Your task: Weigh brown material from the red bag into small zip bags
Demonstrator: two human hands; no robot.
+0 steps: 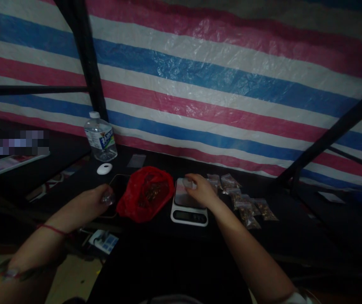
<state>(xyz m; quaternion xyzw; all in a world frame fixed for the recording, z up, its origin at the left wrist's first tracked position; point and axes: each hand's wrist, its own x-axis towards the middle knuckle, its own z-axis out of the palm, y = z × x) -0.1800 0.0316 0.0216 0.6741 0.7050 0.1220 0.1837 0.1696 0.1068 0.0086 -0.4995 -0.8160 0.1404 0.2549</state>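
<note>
A white digital scale (190,216) with a grey pan stands in front of me on the dark table. Over its pan, my right hand (200,191) has its fingers closed around a small pale, see-through thing (187,183) whose kind is unclear. My left hand (94,200) is closed on a small clear plastic thing (108,196), just left of a red plastic bag (130,202). The bag lies open, with many small brownish pieces (153,192) inside. Several filled zip bags (247,211) lie in a group right of the scale.
Behind my left hand stand a clear plastic bottle (101,141) and a white rounded object (104,169). A flat clear zip bag (136,161) lies near the back edge. A dark phone-like slab (119,182) is partly under the red bag. Black metal bars (92,80) and a striped sheet (200,84) rise behind.
</note>
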